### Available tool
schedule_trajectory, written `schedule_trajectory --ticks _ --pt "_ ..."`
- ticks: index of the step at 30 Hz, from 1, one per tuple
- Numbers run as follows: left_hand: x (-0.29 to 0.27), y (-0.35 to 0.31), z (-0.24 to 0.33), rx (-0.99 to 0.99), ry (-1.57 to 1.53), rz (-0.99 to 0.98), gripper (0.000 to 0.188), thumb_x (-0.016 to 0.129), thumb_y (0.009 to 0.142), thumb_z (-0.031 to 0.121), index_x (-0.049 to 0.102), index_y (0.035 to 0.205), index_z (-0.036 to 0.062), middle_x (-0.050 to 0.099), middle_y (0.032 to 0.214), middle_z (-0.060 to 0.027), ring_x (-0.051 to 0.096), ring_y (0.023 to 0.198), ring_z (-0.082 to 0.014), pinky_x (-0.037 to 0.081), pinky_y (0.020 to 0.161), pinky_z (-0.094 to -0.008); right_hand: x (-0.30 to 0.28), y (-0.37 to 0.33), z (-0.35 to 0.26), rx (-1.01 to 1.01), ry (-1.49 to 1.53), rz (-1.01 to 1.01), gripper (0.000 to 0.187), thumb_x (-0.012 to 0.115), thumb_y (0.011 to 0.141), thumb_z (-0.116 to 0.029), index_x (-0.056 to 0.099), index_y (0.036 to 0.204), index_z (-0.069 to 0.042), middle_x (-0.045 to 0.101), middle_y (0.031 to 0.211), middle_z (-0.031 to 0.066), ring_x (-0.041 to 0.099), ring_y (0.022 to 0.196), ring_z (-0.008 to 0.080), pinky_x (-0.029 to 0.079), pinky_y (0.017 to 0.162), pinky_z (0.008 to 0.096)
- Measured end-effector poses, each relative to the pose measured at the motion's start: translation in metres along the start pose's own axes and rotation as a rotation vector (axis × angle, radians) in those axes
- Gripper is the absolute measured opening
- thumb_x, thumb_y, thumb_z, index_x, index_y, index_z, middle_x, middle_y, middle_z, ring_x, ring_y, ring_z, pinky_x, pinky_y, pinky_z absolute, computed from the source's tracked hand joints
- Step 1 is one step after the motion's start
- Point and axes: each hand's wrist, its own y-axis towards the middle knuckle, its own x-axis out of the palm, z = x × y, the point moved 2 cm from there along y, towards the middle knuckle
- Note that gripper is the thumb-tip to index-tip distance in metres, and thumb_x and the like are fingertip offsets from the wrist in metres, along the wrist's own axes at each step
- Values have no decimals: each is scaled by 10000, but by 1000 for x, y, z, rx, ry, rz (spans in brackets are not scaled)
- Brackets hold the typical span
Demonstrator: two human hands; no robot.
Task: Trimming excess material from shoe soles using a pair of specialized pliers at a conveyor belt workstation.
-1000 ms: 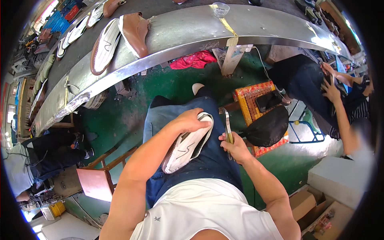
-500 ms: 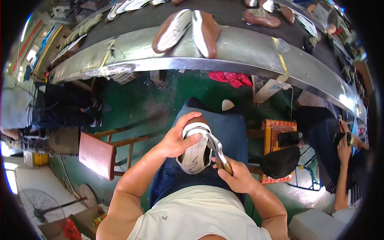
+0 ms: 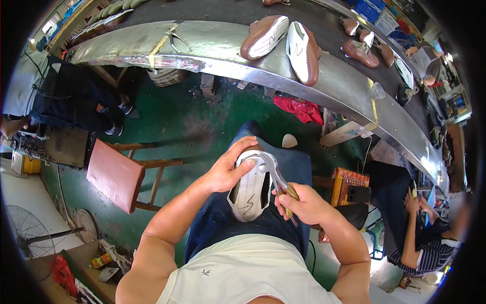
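A white and brown shoe upper (image 3: 250,195) rests sole-side up over my lap, its toe pointing away from me. My left hand (image 3: 229,171) wraps round the toe from the left, with the thumb pressed on its face. My right hand (image 3: 305,204) grips the handles of metal lasting pliers (image 3: 278,177). The curved head of the pliers reaches over the toe edge, close to my left thumb. Whether the jaws pinch the edge cannot be made out.
Across the front runs a metal-edged conveyor bench (image 3: 217,48) bearing a pair of brown and white shoes (image 3: 267,36). A pink-topped stool (image 3: 115,175) stands to my left, a beaded seat (image 3: 349,185) to my right. Other people sit or stand at both sides.
The pliers' head has moved up and left onto the toe edge, and its handles now look spread. My left hand keeps its hold. The view has turned, shifting the bench.
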Motion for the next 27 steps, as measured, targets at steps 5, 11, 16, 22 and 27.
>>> schedule_trajectory --ticks 5,11,16,22,27 --pt "2 4 -29 23 -63 66 424 578 1018 134 493 1421 36 472 1486 -130 403 1429 -255 307 1172 -377 -7 38 39 -476 -731 353 274 613 998 -214 575 1136 18 670 826 166 669 732 341 538 695 422" --pt "-3 1 -36 -22 -128 60 420 600 1010 131 517 1415 58 477 1491 -117 401 1430 -244 311 1173 -383 7 31 29 -392 -737 377 394 583 1015 -286 552 1224 47 656 1033 266 644 996 449 520 853 491" --pt "0 1 -27 -66 -149 84 431 626 1000 147 535 1412 57 501 1483 -114 421 1413 -229 324 1168 -376 18 18 10 -242 -868 349 433 567 1022 -300 539 1206 90 651 1043 289 646 961 468 522 824 513" --pt "6 8 -31 -170 -202 182 410 647 978 112 570 1374 40 559 1429 -95 484 1346 -188 377 1132 -358 -5 13 0 -175 -633 172 308 562 1027 -260 593 1102 37 675 885 222 663 808 424 539 771 443" --pt "2 9 -31 -185 -149 176 412 643 967 62 571 1372 37 562 1418 -92 498 1318 -176 392 1112 -342 5 1 -13 -207 -339 267 270 554 1033 -240 598 1096 19 657 829 167 680 775 264 532 755 393"
